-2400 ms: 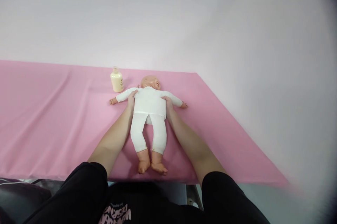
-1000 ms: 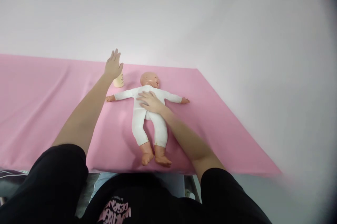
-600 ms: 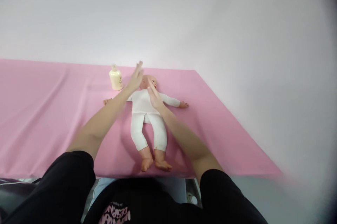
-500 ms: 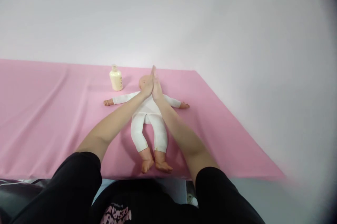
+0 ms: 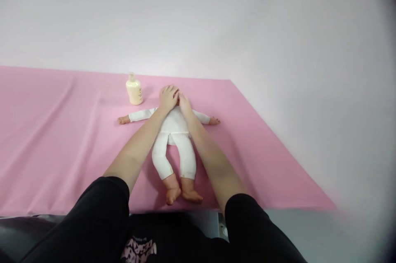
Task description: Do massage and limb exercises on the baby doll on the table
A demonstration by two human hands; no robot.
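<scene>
A baby doll [image 5: 175, 123] in white clothes lies on its back on the pink mat, arms spread and bare feet toward me. My left hand [image 5: 168, 97] rests over the doll's head and face, fingers extended and lying along it. Close beside it, my right hand [image 5: 185, 104] lies against the other side of the doll's face, its fingers stretched out toward the left hand. Most of the face is hidden under both hands. Neither hand grasps anything.
A pale yellow bottle [image 5: 134, 90] stands on the mat, left of the doll's head. The pink mat [image 5: 62, 139] has soft creases on its left side. White walls [image 5: 117, 19] rise behind and to the right.
My palms, pressed together above the doll's head before, have parted and come down onto its head and face. The view has tilted slightly downward.
</scene>
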